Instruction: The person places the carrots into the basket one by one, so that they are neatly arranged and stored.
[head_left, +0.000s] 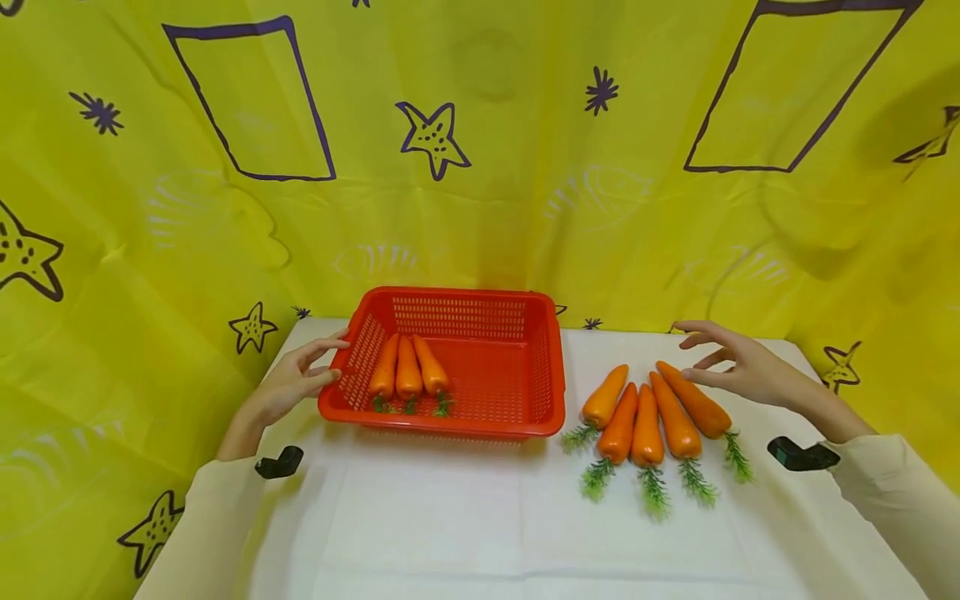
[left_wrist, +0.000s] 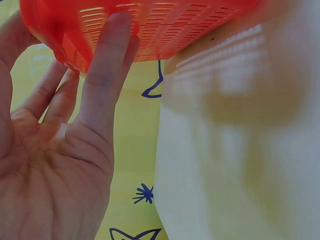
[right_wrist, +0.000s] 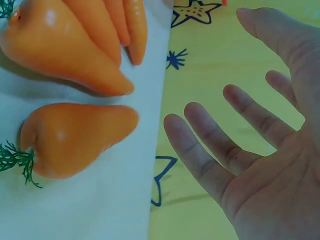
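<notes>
Carrots (head_left: 647,429) shared between basket (head_left: 442,424) and tabletop (head_left: 427,517)
Head: three are set inside, five outside. Left wrist: the basket is touched by the loosely spread left grip (left_wrist: 62,150). Right wrist: right grip (right_wrist: 272,175) spread; carrots are best pinched mid-body, not by leaves (head_left: 654,496).

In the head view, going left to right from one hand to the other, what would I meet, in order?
Left hand → red basket with three carrots inside → group of five carrots outside it → right hand.
</notes>
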